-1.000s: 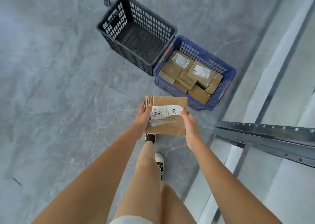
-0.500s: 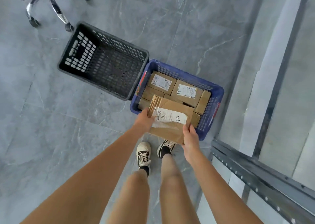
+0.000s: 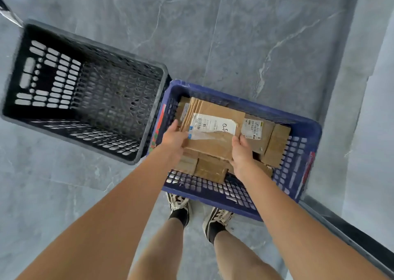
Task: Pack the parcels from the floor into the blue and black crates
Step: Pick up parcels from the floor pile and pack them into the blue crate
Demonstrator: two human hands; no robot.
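Both hands grasping one parcel over the blue crate.
The labelled parcel (image 3: 213,130) is gripped by left hand (image 3: 173,139) and right hand (image 3: 242,151) above boxes packed in the blue crate (image 3: 213,191); the black crate (image 3: 149,130) is touched by it.

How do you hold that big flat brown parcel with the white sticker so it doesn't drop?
Hold the parcel by its two short ends, one hand on each side, as the left hand and right hand do now over the blue crate. It is wide, flat and thin, so gripping both ends should keep it level.

Bright, even daylight; soft faint shadows; slight motion blur; wide-angle bending at the edges.
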